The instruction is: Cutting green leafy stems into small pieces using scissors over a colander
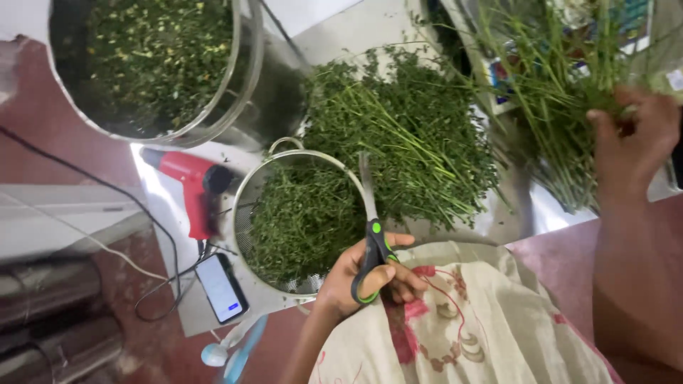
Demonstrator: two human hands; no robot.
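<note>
My left hand (366,279) is closed around the handles of a pair of scissors (371,238), fingers through the black and green loops, blades shut and pointing up away from me. The blade tips sit over the right rim of a round metal strainer (245,206) that is full of cut green herb bits. The hand rests at the edge of a cream cloth with red flower print (491,320) lying across my lap. My right hand (637,139) is up at the far right, fingers curled around a bunch of long green stems (551,107), gripping them near their upper ends. Between both hands lies a big loose pile of leafy herbs (405,135) on a white sheet (370,25), touching the strainer's upper right side. Left of the strainer, just beside it, lies a red hair dryer (191,181) with a black cord. Below it is a phone (221,287), screen lit, and near that a pale blue and white thing I can't make out. Top left stands a large steel pot (238,85) holding more chopped greens. The floor (43,135) around is dark red.
</note>
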